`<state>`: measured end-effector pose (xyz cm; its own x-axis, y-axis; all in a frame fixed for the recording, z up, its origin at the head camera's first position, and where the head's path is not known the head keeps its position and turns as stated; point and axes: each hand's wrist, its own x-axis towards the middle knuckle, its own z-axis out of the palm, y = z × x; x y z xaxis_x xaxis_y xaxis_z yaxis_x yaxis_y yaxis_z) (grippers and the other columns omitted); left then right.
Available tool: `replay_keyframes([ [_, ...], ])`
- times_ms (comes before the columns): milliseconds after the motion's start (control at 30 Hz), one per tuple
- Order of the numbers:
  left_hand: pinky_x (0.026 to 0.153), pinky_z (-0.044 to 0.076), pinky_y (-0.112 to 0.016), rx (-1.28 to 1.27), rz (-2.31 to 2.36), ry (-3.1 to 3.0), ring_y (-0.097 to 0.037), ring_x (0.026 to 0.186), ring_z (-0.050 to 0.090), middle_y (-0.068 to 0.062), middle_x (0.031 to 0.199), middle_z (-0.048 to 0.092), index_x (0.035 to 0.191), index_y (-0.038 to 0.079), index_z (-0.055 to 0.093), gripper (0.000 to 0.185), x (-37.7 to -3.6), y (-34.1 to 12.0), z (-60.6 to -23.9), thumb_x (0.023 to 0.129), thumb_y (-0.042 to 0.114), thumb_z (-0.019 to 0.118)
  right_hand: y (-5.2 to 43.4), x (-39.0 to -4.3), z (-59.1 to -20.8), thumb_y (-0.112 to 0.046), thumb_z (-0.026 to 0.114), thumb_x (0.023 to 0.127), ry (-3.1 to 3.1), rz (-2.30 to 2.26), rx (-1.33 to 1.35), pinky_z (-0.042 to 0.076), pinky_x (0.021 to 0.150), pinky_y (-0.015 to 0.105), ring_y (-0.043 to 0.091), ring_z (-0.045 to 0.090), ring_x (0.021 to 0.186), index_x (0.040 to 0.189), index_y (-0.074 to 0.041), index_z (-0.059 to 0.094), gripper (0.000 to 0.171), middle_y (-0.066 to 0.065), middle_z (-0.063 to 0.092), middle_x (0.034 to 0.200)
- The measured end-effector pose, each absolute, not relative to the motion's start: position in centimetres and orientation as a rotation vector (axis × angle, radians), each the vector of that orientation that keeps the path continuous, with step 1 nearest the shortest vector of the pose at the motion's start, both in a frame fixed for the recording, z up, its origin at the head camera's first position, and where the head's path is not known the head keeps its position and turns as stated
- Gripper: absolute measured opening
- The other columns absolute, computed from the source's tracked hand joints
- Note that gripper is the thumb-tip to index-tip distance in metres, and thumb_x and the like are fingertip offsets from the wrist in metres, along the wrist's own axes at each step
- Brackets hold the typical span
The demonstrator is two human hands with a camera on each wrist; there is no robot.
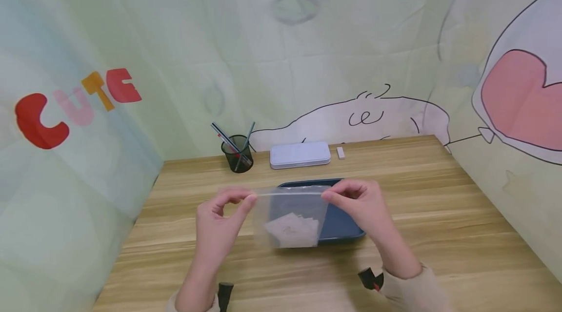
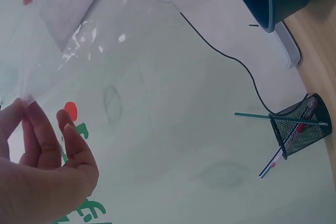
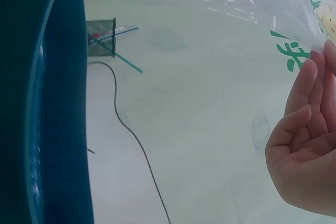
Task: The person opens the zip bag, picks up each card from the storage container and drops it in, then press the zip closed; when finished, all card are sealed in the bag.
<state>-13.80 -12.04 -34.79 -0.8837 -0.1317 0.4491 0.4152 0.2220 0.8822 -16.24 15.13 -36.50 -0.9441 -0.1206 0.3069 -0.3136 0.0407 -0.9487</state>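
A clear zip-top plastic bag (image 1: 276, 209) hangs upright between both hands, with several white paper-like pieces (image 1: 293, 230) at its bottom. My left hand (image 1: 219, 222) pinches the top left corner between thumb and fingertips. At the opposite top corner, my right hand (image 1: 362, 204) pinches the bag's edge the same way. The top edge is stretched nearly straight. Behind and below the bag sits a dark blue tray (image 1: 344, 222), partly covered by it. In the left wrist view the bag's film (image 2: 105, 30) looks see-through and glossy.
A black mesh pen cup (image 1: 237, 156) with several pens stands at the back of the wooden table (image 1: 439, 214). Beside it lie a pale lavender case (image 1: 300, 154) and a small light pink block (image 1: 340, 153). Printed curtains (image 1: 281, 58) enclose the back and sides.
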Motion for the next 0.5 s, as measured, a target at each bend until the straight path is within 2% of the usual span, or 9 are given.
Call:
replay_keyframes([
  [100,0.068,0.046,-0.026,-0.267,-1.746,-2.067,-0.019,0.074,0.058,-0.004,0.079,0.067,0.087,0.003,0.071,0.005,-13.7,-12.1,-34.9,0.085,0.007,0.073,14.7,-16.6,-36.9,-0.012,0.077,0.082,-2.164,2.069,0.475,0.051,0.064,0.028,0.021,0.064,0.075,0.085,-0.002,0.074,0.011,0.008,0.07,0.082],
  [267,0.063,0.049,-0.025,-0.226,-1.852,-2.044,-0.018,0.063,0.058,-0.009,0.069,0.061,0.093,-0.002,0.063,0.007,-13.9,-12.2,-35.4,0.091,0.004,0.065,13.5,-17.2,-37.6,-0.016,0.076,0.083,-2.181,2.166,0.488,0.051,0.07,0.032,0.021,0.062,0.079,0.086,-0.002,0.073,0.015,0.008,0.069,0.083],
  [367,0.06,0.053,-0.025,-0.166,-1.914,-2.049,-0.017,0.06,0.059,-0.01,0.068,0.059,0.098,-0.001,0.058,0.011,-14.0,-12.4,-35.8,0.095,0.009,0.06,12.5,-17.4,-38.0,-0.021,0.076,0.084,-2.185,2.241,0.431,0.052,0.075,0.04,0.024,0.062,0.079,0.086,-0.004,0.073,0.018,0.01,0.068,0.082],
  [467,0.05,0.05,-0.023,-0.139,-1.937,-2.062,-0.015,0.054,0.056,-0.009,0.066,0.058,0.1,0.0,0.058,0.016,-14.2,-12.7,-36.5,0.099,0.015,0.054,11.5,-17.6,-38.3,-0.027,0.076,0.084,-2.177,2.299,0.359,0.052,0.077,0.045,0.026,0.062,0.078,0.088,-0.005,0.072,0.022,0.011,0.066,0.081],
  [500,0.046,0.047,-0.022,-0.143,-1.931,-2.065,-0.015,0.051,0.054,-0.009,0.065,0.058,0.101,0.0,0.058,0.018,-14.3,-12.7,-36.7,0.1,0.017,0.053,11.2,-17.6,-38.4,-0.029,0.076,0.084,-2.182,2.303,0.347,0.052,0.075,0.043,0.027,0.063,0.078,0.089,-0.006,0.072,0.024,0.011,0.066,0.081],
])
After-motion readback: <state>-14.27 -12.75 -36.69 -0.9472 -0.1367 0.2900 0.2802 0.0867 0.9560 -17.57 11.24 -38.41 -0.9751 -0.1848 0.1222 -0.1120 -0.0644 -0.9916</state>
